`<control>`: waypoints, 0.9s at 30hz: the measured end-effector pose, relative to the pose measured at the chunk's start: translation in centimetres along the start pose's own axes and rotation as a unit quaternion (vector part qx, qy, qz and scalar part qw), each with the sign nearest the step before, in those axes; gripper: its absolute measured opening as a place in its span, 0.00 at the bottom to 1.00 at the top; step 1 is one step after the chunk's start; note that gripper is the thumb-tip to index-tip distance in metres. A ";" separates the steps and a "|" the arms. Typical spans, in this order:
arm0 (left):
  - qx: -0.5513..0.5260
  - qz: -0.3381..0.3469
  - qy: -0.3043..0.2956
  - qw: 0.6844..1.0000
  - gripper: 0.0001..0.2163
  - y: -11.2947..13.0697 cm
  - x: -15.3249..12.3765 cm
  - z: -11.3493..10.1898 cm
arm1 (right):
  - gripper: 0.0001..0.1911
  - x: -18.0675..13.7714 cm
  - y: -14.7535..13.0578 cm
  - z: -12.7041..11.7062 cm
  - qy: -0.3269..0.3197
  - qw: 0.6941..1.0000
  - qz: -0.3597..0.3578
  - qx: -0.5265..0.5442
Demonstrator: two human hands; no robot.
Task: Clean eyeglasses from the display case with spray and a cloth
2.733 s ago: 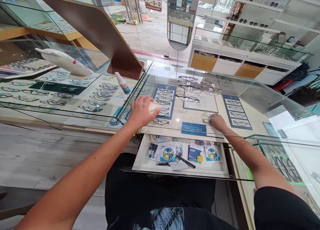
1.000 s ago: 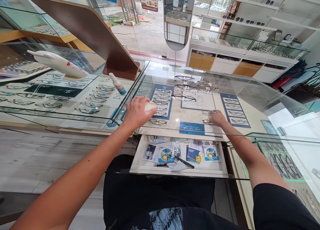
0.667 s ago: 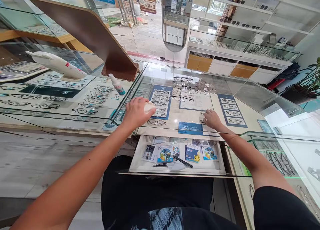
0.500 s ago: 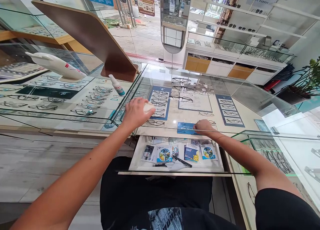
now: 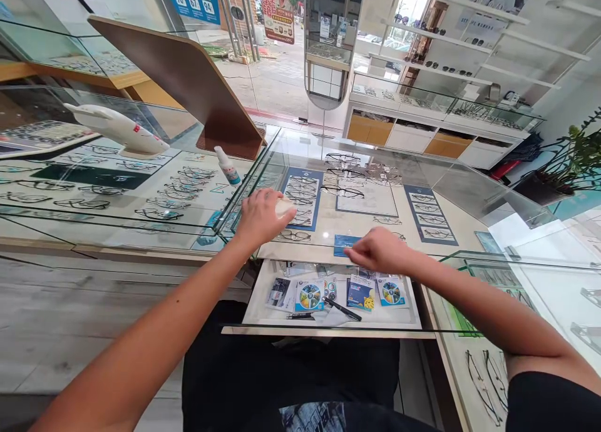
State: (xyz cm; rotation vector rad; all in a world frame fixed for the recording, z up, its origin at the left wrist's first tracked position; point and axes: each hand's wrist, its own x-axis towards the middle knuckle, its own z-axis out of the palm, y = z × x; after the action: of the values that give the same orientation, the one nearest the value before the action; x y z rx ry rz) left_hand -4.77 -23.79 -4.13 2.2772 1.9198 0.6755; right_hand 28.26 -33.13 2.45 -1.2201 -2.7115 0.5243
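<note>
Left hand (image 5: 263, 218) is resting out over the glass worktop (image 5: 323, 236), fingers curled round a small white wad (image 5: 284, 206). Might be cloth or tissue, can't really tell since the hand covers most of it. That wad sits just by a blue-bordered display card (image 5: 305, 173) with a column of glasses on it, which shows through the glass.

Right hand (image 5: 379, 250) is kinda bunched up, fingers tucked in narrow, over the worktop's near edge by the back of the open drawer (image 5: 397, 319). It covers part of a blue card (image 5: 345, 245) from this angle. Can't tell if it's pinching anything, the palm's turned away.

Drawer's got a black pen (image 5: 344, 309) lying at a slant, two packets with colourful wheels on them, and between those a dark blue packet (image 5: 361, 293) with a yellow cartoon. Over on the left there's a white spray bottle (image 5: 227, 166) near a brown board (image 5: 181, 75) leaning at an angle, plus a white dolphin-shaped thing (image 5: 119, 129) further left.
</note>
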 end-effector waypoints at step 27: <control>0.003 0.007 0.008 1.000 0.25 -0.5 0.1 0.3 | 0.15 8.4 25.8 -8.4 0.086 0.955 0.235 -0.161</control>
State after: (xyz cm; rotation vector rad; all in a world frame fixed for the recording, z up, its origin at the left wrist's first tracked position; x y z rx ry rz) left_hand -5.08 -23.52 -4.53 2.2969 1.9176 0.6926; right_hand 42.84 -8.82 0.71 -1.9119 -2.4171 0.0035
